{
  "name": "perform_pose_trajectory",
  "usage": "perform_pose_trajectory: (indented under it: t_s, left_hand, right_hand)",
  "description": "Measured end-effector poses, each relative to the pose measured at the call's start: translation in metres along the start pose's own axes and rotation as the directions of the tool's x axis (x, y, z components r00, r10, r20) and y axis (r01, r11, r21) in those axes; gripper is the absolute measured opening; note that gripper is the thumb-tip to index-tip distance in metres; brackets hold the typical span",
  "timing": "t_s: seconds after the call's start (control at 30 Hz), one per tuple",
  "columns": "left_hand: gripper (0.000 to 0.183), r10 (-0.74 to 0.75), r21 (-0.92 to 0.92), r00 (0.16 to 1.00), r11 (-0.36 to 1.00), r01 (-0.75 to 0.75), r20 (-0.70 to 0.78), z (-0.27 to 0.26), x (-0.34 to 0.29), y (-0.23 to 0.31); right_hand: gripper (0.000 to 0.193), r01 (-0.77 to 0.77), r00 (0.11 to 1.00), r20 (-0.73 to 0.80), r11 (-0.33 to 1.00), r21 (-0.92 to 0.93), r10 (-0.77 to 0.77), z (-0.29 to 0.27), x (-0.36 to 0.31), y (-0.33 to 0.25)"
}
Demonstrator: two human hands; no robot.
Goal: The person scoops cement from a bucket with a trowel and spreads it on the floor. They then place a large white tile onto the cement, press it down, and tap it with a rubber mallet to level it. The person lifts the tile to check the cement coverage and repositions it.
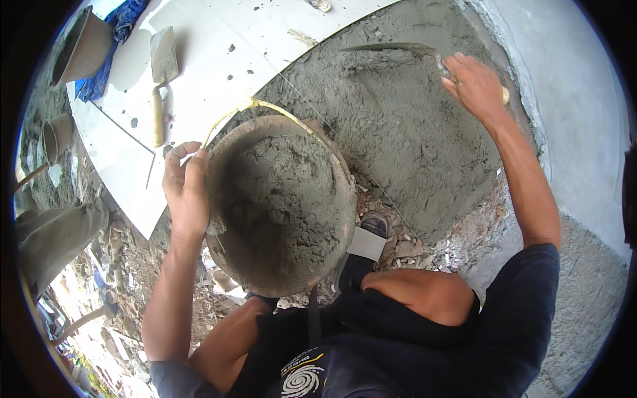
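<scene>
My bucket (350, 222) is grey-brown and mottled, with a pale yellow handle (251, 103). The mortar (292, 172) inside is grey, darkest in shadow; the mortar bed (424, 146) is grey too. My trowel (418, 48) shows a dull grey blade and tan grip end. White slabs (212, 73) carry dark specks. The crumpled sheet (126, 20) is bright blue. My dark navy shirt (424, 368) bears a white spiral (302, 383).

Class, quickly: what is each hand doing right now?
Left hand: closed on the rim of the bucket.
Right hand: closed, holding a trowel by its handle.
</scene>
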State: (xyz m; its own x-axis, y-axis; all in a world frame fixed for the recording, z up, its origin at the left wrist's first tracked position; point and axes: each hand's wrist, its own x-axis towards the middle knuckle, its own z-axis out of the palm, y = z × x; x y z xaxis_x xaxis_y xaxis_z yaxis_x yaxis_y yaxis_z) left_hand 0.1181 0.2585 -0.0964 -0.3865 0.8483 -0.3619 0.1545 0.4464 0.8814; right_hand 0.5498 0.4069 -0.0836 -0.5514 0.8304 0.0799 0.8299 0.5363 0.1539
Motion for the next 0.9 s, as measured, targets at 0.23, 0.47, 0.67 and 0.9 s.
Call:
perform_pose_trajectory:
  t_s: [0.23, 0.47, 0.67, 0.9]
  left_hand:
    - [0.015, 0.009, -0.1, 0.998, 0.995, -0.002, 0.065, 0.0, -0.001, 0.002]
    - [0.017, -0.03, -0.06, 0.999, 0.998, 0.031, 0.017, 0.004, 0.0, 0.003]
    - [0.016, 0.02, -0.006, 1.0, 1.0, -0.02, 0.008, 0.004, 0.001, -0.001]
    - [0.017, -0.016, -0.087, 0.999, 0.996, 0.019, 0.036, -0.005, 0.002, -0.008]
  right_hand:
    - [0.04, -0.567, 0.727, 0.489, 0.823, 0.034, 0.481, 0.048, -0.042, -0.008]
    - [0.048, -0.474, 0.772, 0.468, 0.88, -0.03, 0.431, 0.115, 0.003, 0.034]
    - [0.048, -0.561, 0.684, 0.465, 0.813, -0.157, 0.562, 0.124, 0.033, 0.076]
    - [0.048, -0.909, 0.404, 0.666, 0.355, 0.218, 0.627, 0.094, 0.06, 0.083]
